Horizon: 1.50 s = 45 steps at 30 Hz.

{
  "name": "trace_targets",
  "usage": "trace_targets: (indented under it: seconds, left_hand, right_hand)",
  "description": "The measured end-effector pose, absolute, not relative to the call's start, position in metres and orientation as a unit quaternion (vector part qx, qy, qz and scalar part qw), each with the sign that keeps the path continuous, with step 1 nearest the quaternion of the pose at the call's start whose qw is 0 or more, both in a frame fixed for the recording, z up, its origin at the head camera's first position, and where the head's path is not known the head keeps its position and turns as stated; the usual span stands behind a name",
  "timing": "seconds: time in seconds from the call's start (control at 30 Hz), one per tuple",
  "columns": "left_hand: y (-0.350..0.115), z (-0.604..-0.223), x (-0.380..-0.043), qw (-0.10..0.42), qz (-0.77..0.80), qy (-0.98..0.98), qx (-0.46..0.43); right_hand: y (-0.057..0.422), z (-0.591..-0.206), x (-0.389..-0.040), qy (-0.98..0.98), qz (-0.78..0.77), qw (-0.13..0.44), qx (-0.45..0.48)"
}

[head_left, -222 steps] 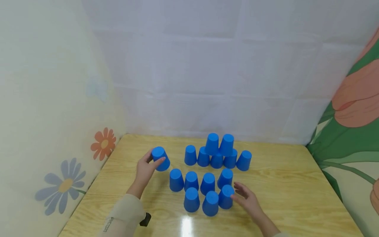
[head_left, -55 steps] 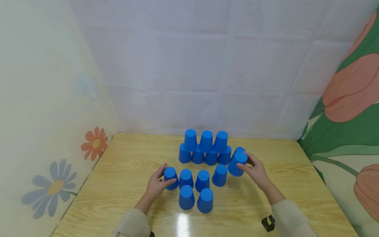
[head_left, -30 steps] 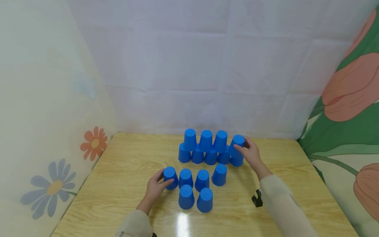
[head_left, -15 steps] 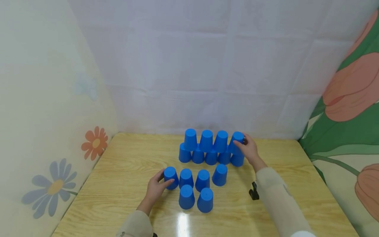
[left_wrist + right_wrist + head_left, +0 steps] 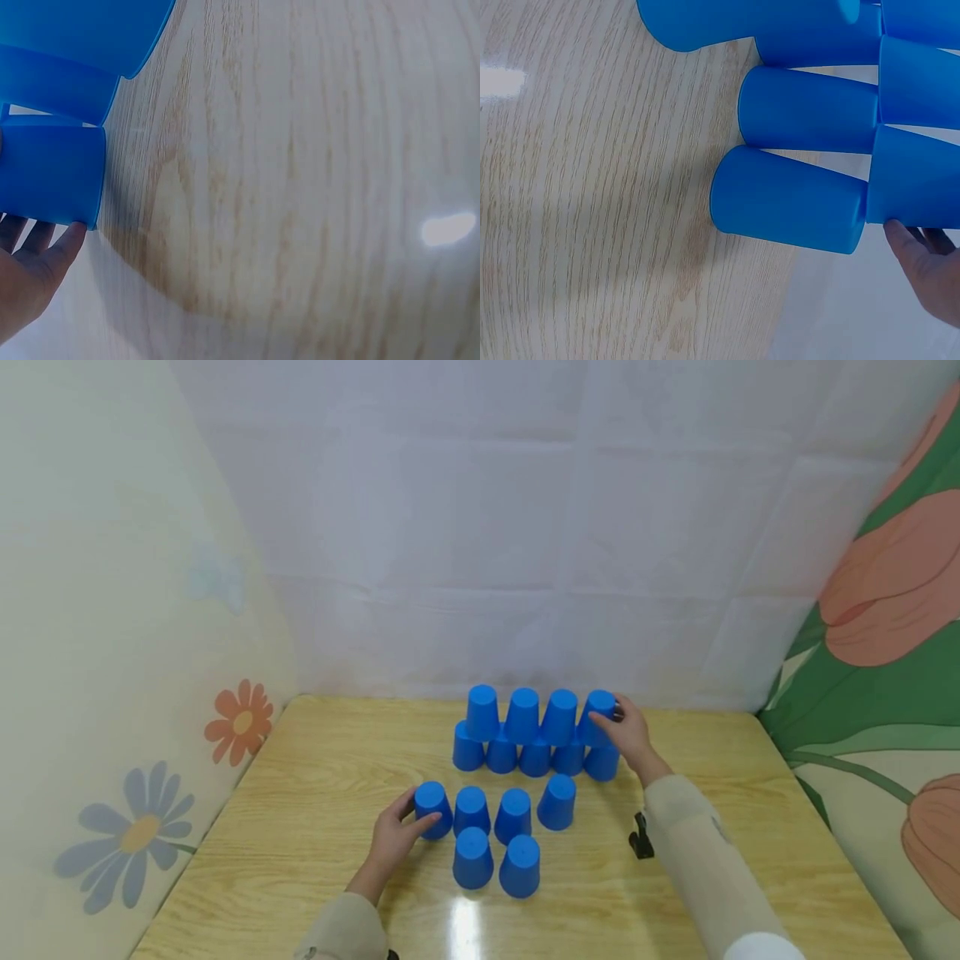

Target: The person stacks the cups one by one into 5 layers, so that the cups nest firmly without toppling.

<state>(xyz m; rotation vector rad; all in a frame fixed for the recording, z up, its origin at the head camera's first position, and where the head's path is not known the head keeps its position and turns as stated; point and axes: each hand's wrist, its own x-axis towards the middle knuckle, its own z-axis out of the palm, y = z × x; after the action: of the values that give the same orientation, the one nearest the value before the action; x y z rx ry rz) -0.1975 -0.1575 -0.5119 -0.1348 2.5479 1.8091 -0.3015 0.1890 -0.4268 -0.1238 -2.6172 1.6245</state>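
Note:
At the back, several upside-down blue cups (image 5: 468, 750) stand in a row, with a second layer (image 5: 522, 717) bridging the gaps between them. My right hand (image 5: 633, 739) grips the rightmost upper cup (image 5: 598, 702) by thumb and fingers. In the right wrist view, that cup (image 5: 915, 176) sits against the base of the end cup (image 5: 787, 199) below. My left hand (image 5: 393, 837) holds the leftmost cup (image 5: 431, 798) of the front row, its thumb across the near side. Fingertips show along this cup's side (image 5: 52, 169) in the left wrist view.
Right of the left-held cup stand three more front-row cups (image 5: 557, 802), the last slightly apart. Two cups (image 5: 472, 860) are in front of that row, overlapping it in the head view. The wooden table (image 5: 300, 793) meets a white cloth backdrop (image 5: 450, 527) behind.
My right hand has carried a cup from the front group up onto the back row's right end, then shifted it slightly left. Earlier my left hand held a cup farther left; lately it stays still.

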Motion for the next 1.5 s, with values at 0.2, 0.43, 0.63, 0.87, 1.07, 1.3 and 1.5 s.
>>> trace_targets:
  seconds: [0.2,0.43,0.63,0.87,1.07,1.3,1.5]
  left_hand:
    - [-0.158,-0.513,-0.198,0.005,0.583,0.811,-0.039]
    - [-0.157,-0.512,-0.197,0.008,0.584,0.811,-0.038]
    - [-0.157,-0.510,-0.196,0.011,0.581,0.813,-0.042]
    - [-0.158,-0.510,-0.196,0.012,0.579,0.814,-0.043]
    - [-0.158,-0.511,-0.196,0.014,0.582,0.812,-0.044]
    - [-0.157,-0.510,-0.195,0.013,0.584,0.810,-0.045]
    - [-0.158,-0.510,-0.196,0.006,0.586,0.809,-0.051]
  right_hand:
    - [0.190,-0.428,-0.303,-0.846,0.531,0.030,-0.037]
    - [0.190,-0.428,-0.300,-0.846,0.532,0.027,-0.038]
    - [0.190,-0.426,-0.300,-0.845,0.533,0.022,-0.046]
    - [0.191,-0.421,-0.299,-0.841,0.538,0.020,-0.045]
    - [0.197,-0.416,-0.295,-0.851,0.524,0.022,-0.030]
    - [0.201,-0.413,-0.289,-0.846,0.532,0.028,-0.013]
    - [0.218,-0.448,-0.304,-0.840,0.539,0.052,0.015]
